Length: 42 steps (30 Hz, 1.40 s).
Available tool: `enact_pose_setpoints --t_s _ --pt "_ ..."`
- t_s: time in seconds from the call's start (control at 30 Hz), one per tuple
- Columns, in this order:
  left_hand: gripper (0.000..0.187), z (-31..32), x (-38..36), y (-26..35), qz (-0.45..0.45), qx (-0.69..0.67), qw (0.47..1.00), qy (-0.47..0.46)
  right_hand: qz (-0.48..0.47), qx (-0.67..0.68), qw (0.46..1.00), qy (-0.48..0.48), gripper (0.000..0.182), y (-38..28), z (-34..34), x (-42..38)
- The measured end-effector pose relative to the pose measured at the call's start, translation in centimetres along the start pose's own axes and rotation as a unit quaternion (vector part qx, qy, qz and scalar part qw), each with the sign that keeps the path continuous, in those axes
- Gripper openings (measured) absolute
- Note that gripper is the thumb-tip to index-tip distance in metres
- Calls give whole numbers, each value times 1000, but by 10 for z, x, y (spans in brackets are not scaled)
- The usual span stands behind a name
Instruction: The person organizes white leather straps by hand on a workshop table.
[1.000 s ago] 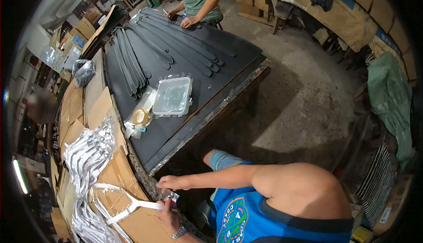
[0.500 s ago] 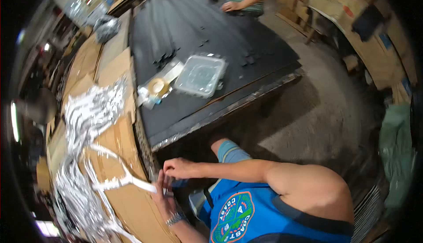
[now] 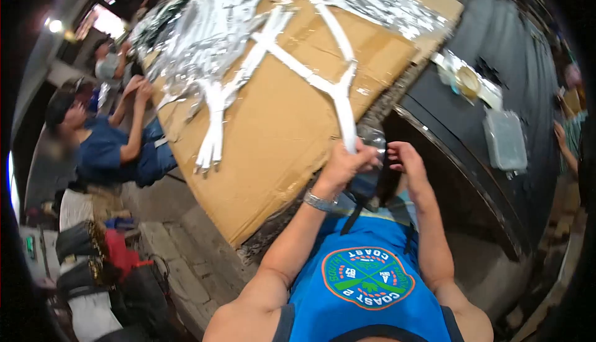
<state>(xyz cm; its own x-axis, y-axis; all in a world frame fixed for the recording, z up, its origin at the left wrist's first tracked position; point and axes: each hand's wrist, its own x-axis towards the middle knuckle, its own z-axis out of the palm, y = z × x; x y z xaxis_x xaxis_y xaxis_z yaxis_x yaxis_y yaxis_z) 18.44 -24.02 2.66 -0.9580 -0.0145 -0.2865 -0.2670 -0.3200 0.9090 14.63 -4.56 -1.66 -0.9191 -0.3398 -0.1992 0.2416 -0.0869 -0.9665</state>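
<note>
White Y-shaped suspenders [image 3: 343, 103] lie across the cardboard, their single strap running down to the table's edge. My left hand [image 3: 346, 165], with a metal watch on the wrist, is closed round the end of that strap. To its right, my right hand [image 3: 406, 159] is raised with its fingers loosely curled and apart, and I see nothing in it. Between my hands, something of clear plastic [image 3: 372, 140] hangs at the edge, partly hidden by my left hand. Another pair of white suspenders [image 3: 215, 109] lies to the left, with metal clips at its lower ends.
Piled white straps in shiny wrapping [image 3: 217, 25] cover the far side of the cardboard-topped table [image 3: 279, 149]. On the dark table [image 3: 447, 118] at right are a clear plastic box [image 3: 506, 138] and a tape roll [image 3: 467, 82]. People sit at left; another person is at far right.
My view has swung left, bringing more of the cardboard table into sight. My right hand, earlier against my left hand at the strap end, is now apart from it.
</note>
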Motion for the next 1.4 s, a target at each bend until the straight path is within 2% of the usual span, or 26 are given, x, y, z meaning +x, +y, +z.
enact_pose_setpoints --t_s 0.07,0.13,0.23,0.33,0.37,0.4,0.47,0.53,0.57,0.6,0.63,0.67,0.7,0.73,0.87,0.93,1.0,1.17,1.27,1.33,1.4 --pt "17 -7 -3 -1 9 -16 998 -54 18 -31 999 -28 52 -13 8 20" --pt "15 -17 -5 4 4 -19 997 -81 7 -33 997 -76 49 -35 35 30" --pt "15 -20 -6 9 -5 6 995 -103 39 -50 965 -255 39 -41 48 52" --pt "16 -29 -14 15 -18 10 994 -110 14 -85 970 -226 27 -54 65 52" --pt "15 -33 -14 10 -17 6 993 -115 70 -34 971 -227 24 -61 66 51" --pt "15 -34 -13 5 -19 0 992 -124 35 -29 974 -223 24 -62 69 54" --pt "15 -35 -19 4 -19 36 996 -83 -28 -23 981 -190 25 -64 73 58" --pt "17 -39 -17 -15 -12 25 996 -82 -15 6 986 -168 27 -66 74 59" --pt "13 -35 -20 -12 3 48 997 -58 -25 -6 985 -171 24 -67 75 60" --pt "13 -32 -21 -11 -20 51 998 -33 -33 -18 984 -175 21 -68 73 57" --pt "14 -30 -20 -7 4 78 996 -54 14 -37 975 -218 20 -70 67 53" --pt "12 -23 -22 -3 2 25 999 -43 58 -53 961 -265 18 -72 62 50" --pt "16 -26 -21 -5 -1 65 996 -62 51 -41 968 -243 15 -61 64 48" --pt "19 -28 -18 -6 1 107 991 -77 52 -22 964 -261 15 -58 60 48" --pt "38 -20 -23 -11 3 29 998 -48 -63 14 989 -131 20 -68 46 51" --pt "50 -19 -29 -11 3 21 1000 -14 -65 75 993 -55 23 -80 37 52" --pt "59 -16 -32 -9 11 11 1000 14 -73 91 993 -30 23 -83 22 47" --pt "66 -8 -29 -22 88 -75 989 90 20 59 993 -104 26 -61 12 15" --pt "69 4 -23 -23 133 -107 981 90 12 61 990 -123 22 -47 29 0" --pt "72 9 -17 -26 168 -126 974 80 3 12 994 -111 17 -30 34 0" --pt "65 14 -14 -16 163 -132 974 88 -2 34 993 -116 15 -24 37 2"
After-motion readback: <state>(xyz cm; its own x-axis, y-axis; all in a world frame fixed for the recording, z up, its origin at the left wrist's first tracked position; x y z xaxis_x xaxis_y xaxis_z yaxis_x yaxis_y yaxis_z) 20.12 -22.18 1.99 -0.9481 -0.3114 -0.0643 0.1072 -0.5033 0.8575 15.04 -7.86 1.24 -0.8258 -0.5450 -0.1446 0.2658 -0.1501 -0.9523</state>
